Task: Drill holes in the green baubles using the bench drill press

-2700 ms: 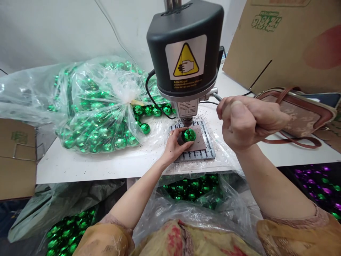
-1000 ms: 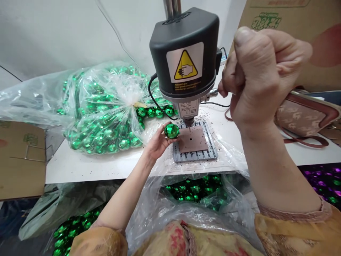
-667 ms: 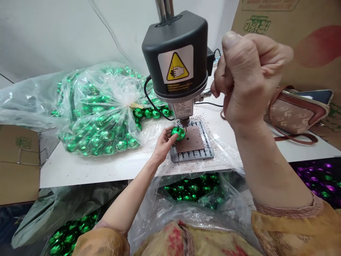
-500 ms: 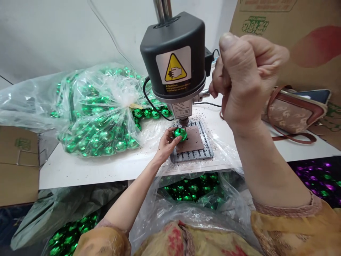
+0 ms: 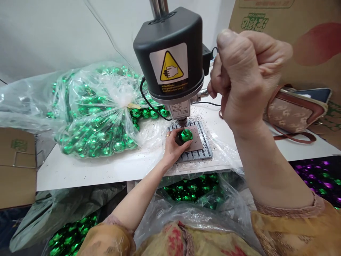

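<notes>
My left hand [image 5: 173, 145] has its thumb and fingers closed around a shiny green faceted ball [image 5: 186, 135]. The ball is over the brown pad [image 5: 197, 139] on the grey slotted base plate [image 5: 206, 153], just below the chuck [image 5: 182, 122] of a small bench drill press [image 5: 167, 53]. Raised on the right, my right hand [image 5: 246, 71] is curled in a fist around the end of the drill press's metal lever [image 5: 203, 93]; the fist hides its grip end.
A knotted clear bag of green balls [image 5: 93, 113] lies left on the white table [image 5: 80, 170]. More green balls [image 5: 191, 186] sit in plastic below the front edge. At right are a handbag [image 5: 298, 110] and a large carton [image 5: 314, 46]. Dark shavings are scattered around the base.
My left hand has shifted right with the green ball, farther over the pad. My right hand stays closed at the lever. The view has moved slightly.
</notes>
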A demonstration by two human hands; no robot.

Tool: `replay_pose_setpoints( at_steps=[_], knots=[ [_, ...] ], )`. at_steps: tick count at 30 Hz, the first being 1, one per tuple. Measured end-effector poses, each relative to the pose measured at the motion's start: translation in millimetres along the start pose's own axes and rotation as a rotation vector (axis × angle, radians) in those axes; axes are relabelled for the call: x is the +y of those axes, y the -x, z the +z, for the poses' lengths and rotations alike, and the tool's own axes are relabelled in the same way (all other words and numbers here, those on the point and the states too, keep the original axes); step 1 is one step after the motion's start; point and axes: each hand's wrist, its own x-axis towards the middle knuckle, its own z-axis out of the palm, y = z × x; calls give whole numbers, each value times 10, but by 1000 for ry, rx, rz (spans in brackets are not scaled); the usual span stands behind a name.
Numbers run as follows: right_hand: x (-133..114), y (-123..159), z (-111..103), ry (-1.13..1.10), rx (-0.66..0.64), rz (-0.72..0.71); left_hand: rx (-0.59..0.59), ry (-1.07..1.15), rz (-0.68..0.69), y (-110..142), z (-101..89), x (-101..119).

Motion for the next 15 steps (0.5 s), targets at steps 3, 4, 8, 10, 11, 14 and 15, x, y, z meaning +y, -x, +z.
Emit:
replay_pose_setpoints(
  at_steps=[3, 4, 8, 10, 11, 14, 15],
  knots=[
    [7, 11, 15, 43, -3, 1, -6, 30, -9, 8, 27, -22],
    [11, 23, 20, 34, 8, -23, -9, 38, -12, 10, 30, -32],
    [8, 141, 8, 36, 72, -59, -13, 45, -27, 15, 36, -63],
    [-10, 231, -33, 72, 74, -35, -10, 46, -28, 15, 43, -75],
    [-18, 275, -59, 87, 67, -22, -11, 48, -25, 15, 46, -80],
    [-18, 378, -134, 114, 43, -2, -17, 55, -10, 13, 56, -93],
    [-10, 398, -150, 113, 38, -10, -20, 58, -5, 13, 57, -94]
  ],
)
